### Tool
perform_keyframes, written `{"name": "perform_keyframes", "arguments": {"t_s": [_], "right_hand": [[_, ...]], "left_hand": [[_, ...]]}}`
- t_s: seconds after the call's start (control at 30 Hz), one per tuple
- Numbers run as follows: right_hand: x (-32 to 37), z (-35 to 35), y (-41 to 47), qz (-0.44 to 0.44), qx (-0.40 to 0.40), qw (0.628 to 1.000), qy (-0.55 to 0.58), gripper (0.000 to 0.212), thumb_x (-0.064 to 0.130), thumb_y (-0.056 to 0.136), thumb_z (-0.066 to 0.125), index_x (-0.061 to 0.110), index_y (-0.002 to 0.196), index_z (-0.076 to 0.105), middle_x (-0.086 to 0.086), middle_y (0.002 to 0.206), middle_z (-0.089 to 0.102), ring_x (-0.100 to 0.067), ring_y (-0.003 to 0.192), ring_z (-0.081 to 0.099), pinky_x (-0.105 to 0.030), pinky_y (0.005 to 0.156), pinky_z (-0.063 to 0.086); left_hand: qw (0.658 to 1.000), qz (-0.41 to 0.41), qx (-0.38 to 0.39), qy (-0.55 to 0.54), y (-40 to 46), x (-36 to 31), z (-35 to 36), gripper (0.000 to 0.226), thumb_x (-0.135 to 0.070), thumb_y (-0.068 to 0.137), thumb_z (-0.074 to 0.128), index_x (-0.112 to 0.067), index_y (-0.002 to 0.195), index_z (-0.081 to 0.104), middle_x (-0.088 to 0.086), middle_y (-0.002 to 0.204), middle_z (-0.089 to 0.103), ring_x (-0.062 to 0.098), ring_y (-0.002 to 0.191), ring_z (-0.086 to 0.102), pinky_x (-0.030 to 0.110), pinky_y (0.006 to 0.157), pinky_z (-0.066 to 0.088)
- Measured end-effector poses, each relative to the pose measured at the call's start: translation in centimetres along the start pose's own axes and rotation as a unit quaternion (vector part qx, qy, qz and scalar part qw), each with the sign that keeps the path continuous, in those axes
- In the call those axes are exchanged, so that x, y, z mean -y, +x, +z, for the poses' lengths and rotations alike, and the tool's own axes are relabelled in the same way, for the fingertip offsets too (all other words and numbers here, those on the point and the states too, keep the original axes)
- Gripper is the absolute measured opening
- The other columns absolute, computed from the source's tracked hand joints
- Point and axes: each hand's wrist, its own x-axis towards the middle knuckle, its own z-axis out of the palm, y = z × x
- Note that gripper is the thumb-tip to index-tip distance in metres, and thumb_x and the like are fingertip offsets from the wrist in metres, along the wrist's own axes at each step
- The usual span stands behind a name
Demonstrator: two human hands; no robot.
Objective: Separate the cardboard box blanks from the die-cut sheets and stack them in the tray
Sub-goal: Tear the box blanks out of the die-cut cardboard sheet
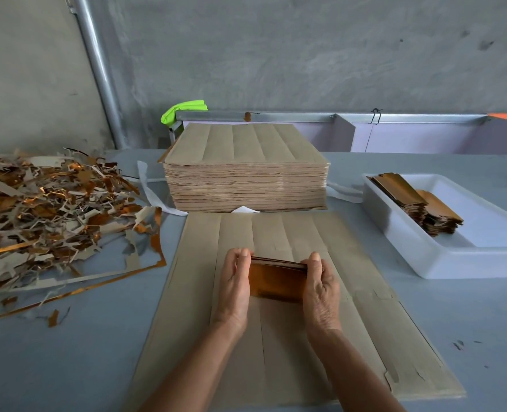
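Small bundle of copper-coloured blanks [276, 278] held between both hands, above the flat brown sheet [290, 307] at table centre.

Left hand [234, 288] grips the bundle's left edge, right hand [320, 288] the right edge, thumbs on top; edges look squared, top face glossy. Tall sheet stack [246, 179] just behind. White tray [418, 251] to the right, blanks [418, 203] piled at its far end, near end bare. Scrap pile [53, 203] left; grey table [68, 352] open on near left.
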Motion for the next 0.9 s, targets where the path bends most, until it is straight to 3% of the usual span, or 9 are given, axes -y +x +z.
{"name": "perform_keyframes", "arguments": {"t_s": [0.13, 0.2, 0.3, 0.4, 0.5, 0.57, 0.67, 0.77, 0.9], "right_hand": [[-0.1, 0.1, 0.2, 0.022, 0.0, 1.0, 0.012, 0.039, 0.042, 0.099, 0.033, 0.021, 0.076, 0.056, -0.002, 0.078, 0.057, -0.021, 0.083, 0.052, -0.035, 0.078, 0.041], [-0.1, 0.1, 0.3, 0.032, 0.005, 0.999, -0.01, 0.039, 0.043, 0.099, 0.03, 0.021, 0.08, 0.055, 0.003, 0.079, 0.054, -0.02, 0.086, 0.051, -0.034, 0.081, 0.038], [-0.1, -0.2, 0.5, 0.061, 0.023, 0.998, -0.002, 0.047, 0.05, 0.098, 0.028, 0.017, 0.094, 0.062, -0.002, 0.094, 0.059, -0.018, 0.094, 0.053, -0.037, 0.09, 0.04], [0.0, -1.0, 0.6, 0.107, 0.05, 0.992, 0.04, 0.055, 0.058, 0.096, 0.025, 0.021, 0.114, 0.062, -0.005, 0.12, 0.059, -0.023, 0.113, 0.053, -0.044, 0.103, 0.041], [-0.2, -2.0, 0.5, 0.12, 0.108, 0.982, 0.095, 0.041, 0.064, 0.09, 0.041, 0.031, 0.101, 0.062, -0.001, 0.109, 0.06, -0.017, 0.101, 0.056, -0.035, 0.087, 0.048], [-0.4, -2.5, 0.5, 0.106, 0.15, 0.977, 0.107, 0.022, 0.043, 0.086, 0.061, 0.027, 0.101, 0.061, -0.005, 0.105, 0.063, -0.023, 0.101, 0.058, -0.039, 0.086, 0.049], [-0.6, -3.0, 0.7, 0.063, 0.148, 0.987, 0.027, 0.019, 0.006, 0.093, 0.055, 0.021, 0.103, 0.059, -0.004, 0.098, 0.066, -0.024, 0.098, 0.061, -0.038, 0.089, 0.051], [0.0, -3.3, 1.0, 0.078, 0.144, 0.986, 0.022, 0.019, 0.0, 0.092, 0.054, 0.015, 0.101, 0.062, -0.004, 0.091, 0.072, -0.024, 0.092, 0.066, -0.036, 0.086, 0.055], [0.6, -3.3, 1.2, 0.149, 0.114, 0.979, 0.08, 0.015, -0.001, 0.089, 0.058, 0.012, 0.095, 0.064, -0.007, 0.086, 0.067, -0.021, 0.079, 0.063, -0.034, 0.073, 0.055]], "left_hand": [[0.999, -0.026, 0.012, -0.038, -0.3, 0.4, 0.1, 0.049, -0.063, 0.083, 0.042, -0.031, 0.118, 0.055, -0.008, 0.115, 0.056, 0.003, 0.112, 0.05, 0.024, 0.103, 0.039], [1.0, 0.005, 0.018, -0.003, -0.6, 0.2, 0.2, 0.038, -0.064, 0.079, 0.04, -0.033, 0.096, 0.054, -0.027, 0.088, 0.055, -0.02, 0.085, 0.049, 0.0, 0.08, 0.039], [0.998, 0.036, 0.039, 0.03, -0.4, 0.0, -0.1, 0.043, -0.057, 0.075, 0.061, -0.017, 0.085, 0.051, -0.02, 0.067, 0.055, -0.009, 0.063, 0.05, 0.006, 0.064, 0.042], [0.995, 0.014, 0.077, 0.056, 0.1, 0.2, -0.8, 0.031, -0.029, 0.075, 0.073, -0.021, 0.097, 0.052, -0.004, 0.087, 0.063, 0.008, 0.081, 0.06, 0.023, 0.074, 0.052], [0.993, -0.003, 0.083, 0.088, 0.4, 0.7, -1.2, 0.022, -0.015, 0.089, 0.064, -0.027, 0.1, 0.049, 0.004, 0.105, 0.059, 0.012, 0.095, 0.059, 0.02, 0.073, 0.054], [0.993, -0.014, 0.078, 0.084, 0.6, 0.7, -1.3, 0.025, -0.014, 0.09, 0.063, -0.029, 0.103, 0.049, 0.002, 0.109, 0.057, 0.011, 0.1, 0.057, 0.017, 0.075, 0.051], [0.994, -0.001, 0.055, 0.089, 0.7, 0.2, -1.1, 0.026, -0.008, 0.087, 0.065, -0.03, 0.092, 0.051, -0.004, 0.099, 0.058, 0.005, 0.092, 0.056, 0.009, 0.069, 0.048], [0.997, 0.006, 0.039, 0.07, 0.7, -0.8, -0.8, 0.027, 0.0, 0.083, 0.067, -0.023, 0.092, 0.055, 0.01, 0.098, 0.065, 0.024, 0.094, 0.064, 0.032, 0.083, 0.055], [0.998, -0.054, 0.017, -0.035, 0.7, -2.0, -0.6, 0.038, -0.001, 0.079, 0.071, -0.023, 0.105, 0.053, 0.006, 0.099, 0.07, 0.02, 0.095, 0.066, 0.036, 0.08, 0.054]]}}
